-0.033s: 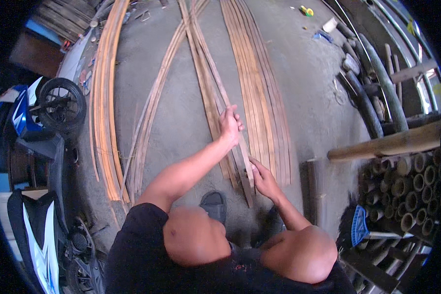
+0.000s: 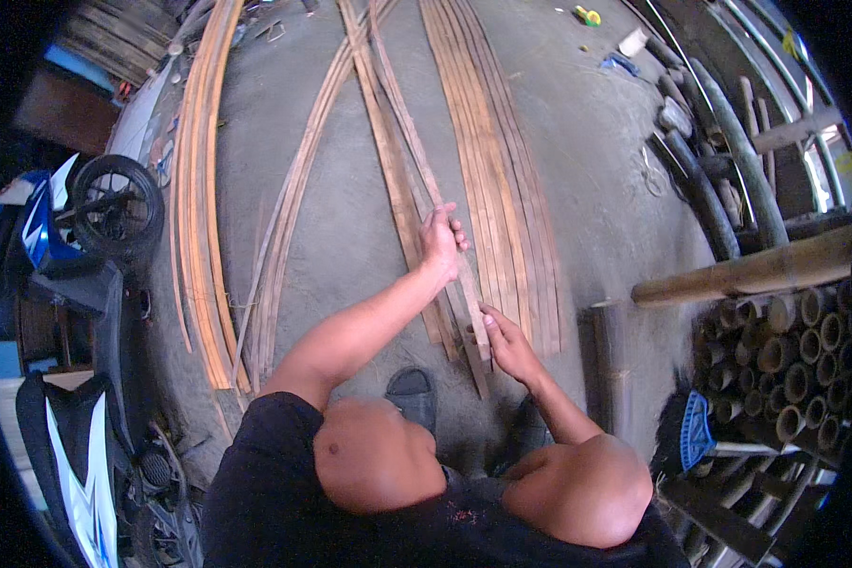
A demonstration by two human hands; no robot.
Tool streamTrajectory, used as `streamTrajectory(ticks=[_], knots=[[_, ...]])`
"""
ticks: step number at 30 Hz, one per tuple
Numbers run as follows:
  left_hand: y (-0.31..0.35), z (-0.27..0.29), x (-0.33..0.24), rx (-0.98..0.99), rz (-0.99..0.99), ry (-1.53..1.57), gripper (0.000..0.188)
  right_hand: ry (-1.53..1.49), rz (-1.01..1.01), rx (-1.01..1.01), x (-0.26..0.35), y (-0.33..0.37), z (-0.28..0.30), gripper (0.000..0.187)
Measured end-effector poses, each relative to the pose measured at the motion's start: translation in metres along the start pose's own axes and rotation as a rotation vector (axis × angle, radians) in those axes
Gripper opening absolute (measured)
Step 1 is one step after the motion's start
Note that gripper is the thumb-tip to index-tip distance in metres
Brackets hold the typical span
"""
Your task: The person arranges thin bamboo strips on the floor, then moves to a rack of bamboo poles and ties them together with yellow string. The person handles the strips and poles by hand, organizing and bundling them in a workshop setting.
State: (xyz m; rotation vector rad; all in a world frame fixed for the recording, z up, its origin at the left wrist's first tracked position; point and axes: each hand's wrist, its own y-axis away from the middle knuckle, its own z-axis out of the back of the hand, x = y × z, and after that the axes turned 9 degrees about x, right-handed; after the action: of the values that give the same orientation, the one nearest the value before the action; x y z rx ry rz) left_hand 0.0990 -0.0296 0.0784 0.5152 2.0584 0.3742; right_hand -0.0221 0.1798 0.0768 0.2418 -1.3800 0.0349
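My left hand [image 2: 442, 242] is closed around a long, thin bamboo strip [image 2: 470, 289], with my arm stretched forward. Closer to me, my right hand [image 2: 511, 350] grips the near end of the same strip between thumb and fingers. From my hands the strip slants away toward the far end of the floor. Beneath it lie more flat strips [image 2: 395, 180], running almost the same way. Just right of my hands, a row of slats [image 2: 490, 180] lies side by side on the floor. My fingers partly hide the held strip.
Thin strips [image 2: 298, 175] cross the floor at left, beside an orange-brown bundle [image 2: 197, 189]. A motorcycle wheel [image 2: 116, 206] stands at far left. On the right are a thick bamboo pole [image 2: 743, 275], stacked bamboo tubes [image 2: 776, 355] and a blue broom [image 2: 697, 431]. A sandal [image 2: 412, 398] is below my arms.
The view has shifted slightly. Both hands keep their hold on the bamboo strip in nearly the same place.
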Motion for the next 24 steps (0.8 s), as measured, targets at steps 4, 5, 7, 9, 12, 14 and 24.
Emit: streamTrajectory(ticks=[4,5,7,9,12,14,24], knots=[[0.017,-0.002,0.014,0.04,0.095,-0.074,0.039,-0.443,-0.273,0.162,0.02,0.008,0.012,0.041],[0.016,-0.002,0.017,0.073,0.1,-0.062,0.04,-0.555,-0.325,0.152,0.022,0.009,0.012,0.041],[0.011,-0.003,0.021,0.142,0.103,-0.036,0.042,-0.776,-0.42,0.133,0.029,0.006,0.014,0.04],[0.013,0.003,0.024,0.235,0.179,-0.17,0.049,-0.687,-0.408,0.102,0.022,0.004,0.015,0.042],[0.008,0.006,0.036,0.208,0.268,-0.321,0.05,-0.493,-0.424,-0.061,0.016,-0.007,0.018,0.042],[0.007,0.013,0.041,0.171,0.274,-0.433,0.058,-0.225,-0.265,-0.27,0.012,-0.009,0.028,0.041],[-0.007,-0.022,0.07,0.523,-0.23,-1.753,0.068,0.243,-0.246,-0.54,-0.015,0.035,0.088,0.03]])
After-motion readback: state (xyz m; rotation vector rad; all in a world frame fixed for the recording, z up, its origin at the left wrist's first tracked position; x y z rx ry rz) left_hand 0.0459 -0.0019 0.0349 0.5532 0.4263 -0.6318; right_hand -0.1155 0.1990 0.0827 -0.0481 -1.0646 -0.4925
